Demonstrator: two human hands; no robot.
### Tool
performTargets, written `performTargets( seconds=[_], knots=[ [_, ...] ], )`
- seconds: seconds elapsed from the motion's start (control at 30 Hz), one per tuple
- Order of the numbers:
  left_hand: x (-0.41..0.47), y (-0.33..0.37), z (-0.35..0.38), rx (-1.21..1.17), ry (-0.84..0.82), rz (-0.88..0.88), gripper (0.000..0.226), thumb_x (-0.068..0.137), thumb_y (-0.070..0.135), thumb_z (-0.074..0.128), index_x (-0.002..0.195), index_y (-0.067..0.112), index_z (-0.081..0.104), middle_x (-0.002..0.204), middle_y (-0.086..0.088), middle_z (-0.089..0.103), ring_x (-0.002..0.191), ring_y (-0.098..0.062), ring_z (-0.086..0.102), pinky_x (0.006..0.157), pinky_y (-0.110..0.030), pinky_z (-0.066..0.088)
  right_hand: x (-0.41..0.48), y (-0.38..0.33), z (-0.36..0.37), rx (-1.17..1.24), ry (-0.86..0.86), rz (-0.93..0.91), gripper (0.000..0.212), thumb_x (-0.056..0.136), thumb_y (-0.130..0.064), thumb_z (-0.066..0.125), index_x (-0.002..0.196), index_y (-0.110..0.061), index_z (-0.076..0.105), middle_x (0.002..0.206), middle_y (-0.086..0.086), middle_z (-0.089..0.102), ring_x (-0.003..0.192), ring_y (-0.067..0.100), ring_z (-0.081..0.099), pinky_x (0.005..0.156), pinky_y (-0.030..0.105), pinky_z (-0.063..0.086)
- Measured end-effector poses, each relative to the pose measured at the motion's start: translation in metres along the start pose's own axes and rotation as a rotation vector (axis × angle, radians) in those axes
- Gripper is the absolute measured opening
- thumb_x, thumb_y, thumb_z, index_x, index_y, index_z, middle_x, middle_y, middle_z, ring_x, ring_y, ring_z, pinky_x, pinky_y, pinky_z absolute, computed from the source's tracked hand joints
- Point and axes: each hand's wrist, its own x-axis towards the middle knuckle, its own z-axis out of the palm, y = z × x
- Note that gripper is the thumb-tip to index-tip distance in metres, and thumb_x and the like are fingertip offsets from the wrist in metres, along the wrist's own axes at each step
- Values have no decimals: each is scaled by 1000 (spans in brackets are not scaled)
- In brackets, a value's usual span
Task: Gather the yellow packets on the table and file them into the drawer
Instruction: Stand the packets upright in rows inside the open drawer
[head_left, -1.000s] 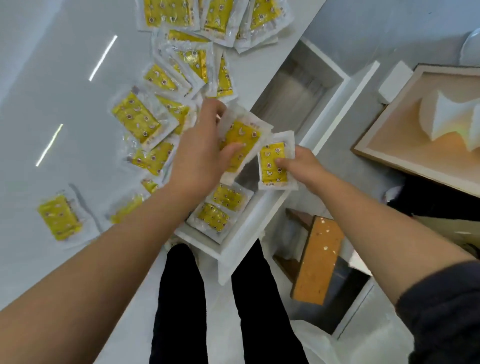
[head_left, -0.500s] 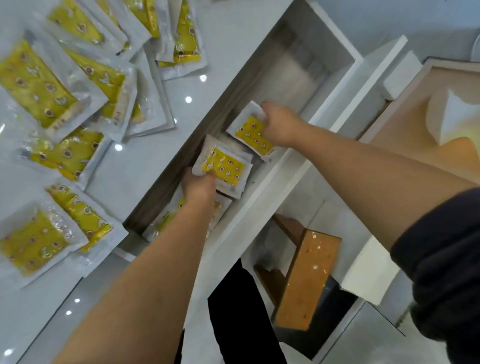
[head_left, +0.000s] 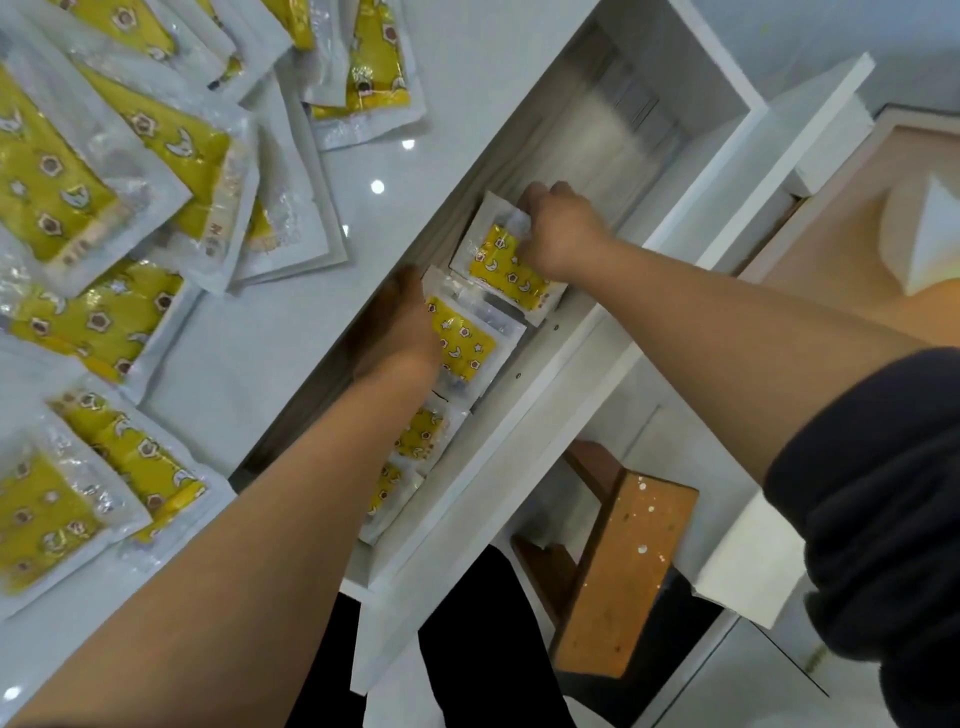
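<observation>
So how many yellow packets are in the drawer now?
4 that I can see: one under the right hand at, one by the left hand at, and two nearer ones at and. The left arm may hide more.

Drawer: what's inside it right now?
The drawer holds a row of yellow packets, one under each hand: left hand, right hand. The left forearm covers the nearest ones.
</observation>
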Motion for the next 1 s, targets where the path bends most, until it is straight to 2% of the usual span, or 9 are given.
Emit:
performTargets(
  seconds=[0.07, 0.17, 0.23, 0.33, 0.47, 0.57, 0.73, 0.83, 1.0],
  knots=[
    [4, 1, 4, -64, -6, 150, 53, 94, 10, 48, 143, 24, 33, 145, -6, 30, 119, -24, 38, 90, -36, 38, -3, 2, 5, -23, -2, -10, 46, 85, -9, 58, 129, -11, 46, 127, 15, 45, 114, 33, 50, 75, 33, 42],
    [12, -4, 13, -99, -84, 123, 43, 97, 23, 46, 138, 34, 35, 142, 3, 28, 119, -23, 38, 76, -32, 33, -8, 5, 13, -3, -45, 8, 44, 86, -10, 56, 129, -12, 46, 113, 12, 54, 98, 28, 56, 68, 32, 44],
    [14, -5, 17, -22, -76, 136, 42, 95, 26, 49, 134, 34, 35, 141, 3, 27, 123, -26, 35, 78, -35, 33, -12, 7, 17, 11, -76, 32, 45, 87, -13, 57, 130, -16, 46, 105, 8, 58, 88, 23, 55, 66, 32, 48],
    [13, -5, 16, 21, -62, 123, 38, 95, 27, 48, 131, 33, 38, 141, 1, 27, 121, -28, 37, 76, -34, 31, -15, 10, 20, 24, -89, 28, 44, 88, -18, 58, 131, -19, 46, 105, 6, 59, 87, 20, 53, 70, 34, 51],
    [4, -3, 16, 209, -37, 238, 51, 85, 12, 66, 126, 31, 42, 143, -1, 22, 121, -33, 36, 80, -41, 46, -17, 11, 22, -18, 1, -3, 49, 85, -16, 61, 131, -19, 43, 121, 10, 52, 108, 29, 53, 76, 38, 48],
    [2, -4, 14, 114, -38, 145, 52, 85, 12, 63, 129, 30, 41, 143, 1, 21, 126, -33, 35, 79, -44, 47, -20, 9, 25, -99, 55, -80, 63, 83, -11, 64, 139, -22, 37, 132, 12, 43, 119, 31, 46, 80, 39, 44],
    [-5, 4, 10, 5, -39, 34, 62, 84, 7, 65, 136, 23, 35, 145, -8, 22, 129, -34, 32, 89, -47, 50, -25, 6, 31, -194, 52, -198, 74, 82, -10, 65, 145, -25, 30, 135, 12, 40, 121, 32, 44, 77, 36, 41],
    [-6, 5, 12, -35, -67, -17, 61, 84, 7, 64, 136, 21, 35, 140, -9, 30, 120, -34, 45, 87, -48, 52, -27, 3, 30, -186, 49, -182, 75, 82, -11, 67, 145, -25, 29, 135, 12, 40, 120, 32, 45, 76, 37, 42],
    [0, 2, 14, 18, -85, -18, 55, 87, 13, 61, 134, 25, 35, 139, -7, 35, 123, -34, 44, 92, -52, 48, -27, 2, 32, -181, 47, -165, 65, 83, -12, 65, 140, -22, 35, 126, 13, 46, 110, 33, 53, 68, 35, 42]
  ],
)
